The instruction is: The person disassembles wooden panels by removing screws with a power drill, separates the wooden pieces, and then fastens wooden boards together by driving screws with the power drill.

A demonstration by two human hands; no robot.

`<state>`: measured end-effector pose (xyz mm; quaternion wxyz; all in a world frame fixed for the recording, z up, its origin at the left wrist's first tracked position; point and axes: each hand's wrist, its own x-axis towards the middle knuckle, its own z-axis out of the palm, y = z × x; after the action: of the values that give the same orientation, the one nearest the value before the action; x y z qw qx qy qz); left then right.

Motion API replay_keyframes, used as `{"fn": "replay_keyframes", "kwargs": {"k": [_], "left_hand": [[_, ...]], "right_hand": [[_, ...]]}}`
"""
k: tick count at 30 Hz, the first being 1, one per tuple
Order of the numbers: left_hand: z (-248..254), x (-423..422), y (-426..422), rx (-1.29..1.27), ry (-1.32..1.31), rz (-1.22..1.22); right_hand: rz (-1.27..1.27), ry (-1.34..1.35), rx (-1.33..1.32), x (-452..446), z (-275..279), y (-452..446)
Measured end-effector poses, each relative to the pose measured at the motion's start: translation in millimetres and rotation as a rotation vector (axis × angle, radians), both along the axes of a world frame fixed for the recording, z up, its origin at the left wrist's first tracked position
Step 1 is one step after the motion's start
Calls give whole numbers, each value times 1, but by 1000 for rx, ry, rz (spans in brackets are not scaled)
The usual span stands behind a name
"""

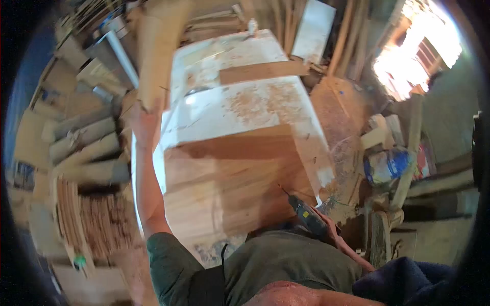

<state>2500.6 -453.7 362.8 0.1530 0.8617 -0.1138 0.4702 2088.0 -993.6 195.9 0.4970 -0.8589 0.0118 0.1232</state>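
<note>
My left hand is stretched far forward, its fingers closed on the near end of a long wooden board that is blurred and raised beyond the table's left edge. My right hand, low by my body, grips a dark power drill with a thin bit pointing forward and left. Between my arms a broad wooden panel lies flat on the white-topped table. The drill's bit is over the panel's right part; whether it touches the wood I cannot tell.
A narrow wooden strip lies across the table, near scattered wood shavings. Stacked wood pieces and rolls crowd the left. A blue-and-white bag and a post stand right. Boards lean at the back.
</note>
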Motion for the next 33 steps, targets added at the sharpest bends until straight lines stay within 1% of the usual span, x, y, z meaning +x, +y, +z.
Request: {"fn": "replay_keyframes", "kwargs": {"k": [1,2,3,5,6,8,9,10,11,12,14,15,17,19,20,21,23,24,25,26,27,28,29,30,31,32,33], "left_hand": [[27,-33,17,-146,-57,-48],[52,-70,32,-176,-159,46],[75,-110,47,-195,-267,143],[111,-198,72,-547,-389,208],[132,-245,71,-504,-399,282],[173,-348,71,-860,-726,132],[183,-401,78,-803,-749,199],[191,-457,86,-816,-748,308],[193,-514,93,-842,-748,411],[188,-573,104,-821,-776,460],[171,-679,87,-850,-756,580],[164,-721,84,-847,-799,614],[147,-791,64,-837,-778,1000],[127,-858,62,-996,-944,866],[115,-891,58,-960,-940,822],[110,-908,60,-971,-951,857],[105,-943,60,-1012,-999,823],[104,-957,60,-1017,-1062,950],[103,-972,61,-1032,-1073,986],[103,-987,66,-981,-1116,1089],[99,-1000,72,-919,-1154,1186],[87,-1031,85,-826,-1100,1171],[77,-1062,103,-822,-1115,1178],[72,-1083,119,-674,-952,1486],[77,-1090,137,-689,-1018,1461],[83,-1096,155,-701,-1086,1434],[89,-1102,174,-710,-1155,1406]], "right_hand": [[78,-55,22,13,1,4],[162,-109,49,27,1,6],[232,-94,78,38,-3,6],[374,-244,-66,64,-15,11],[434,-254,-86,76,-28,10],[494,-226,-57,94,-42,31],[575,-148,-195,101,-26,42],[594,-226,-98,108,-5,62],[602,-296,-8,109,8,82],[658,-301,2,105,11,97],[723,-226,46,111,4,106],[751,-178,45,108,-3,120],[802,-106,32,100,-16,146],[868,-75,12,85,-22,180],[778,112,260,81,-35,192],[747,309,456,70,-25,216],[593,726,822,48,-5,264],[779,391,538,35,1,287],[945,49,253,24,3,308],[968,55,232,16,5,333],[961,203,206,9,4,354],[961,272,193,-3,-1,384],[959,340,178,-16,-5,413],[947,401,277,-28,-19,440],[928,469,372,-41,-32,466],[933,476,365,-54,-41,491],[923,725,502,-63,-49,519]]}}
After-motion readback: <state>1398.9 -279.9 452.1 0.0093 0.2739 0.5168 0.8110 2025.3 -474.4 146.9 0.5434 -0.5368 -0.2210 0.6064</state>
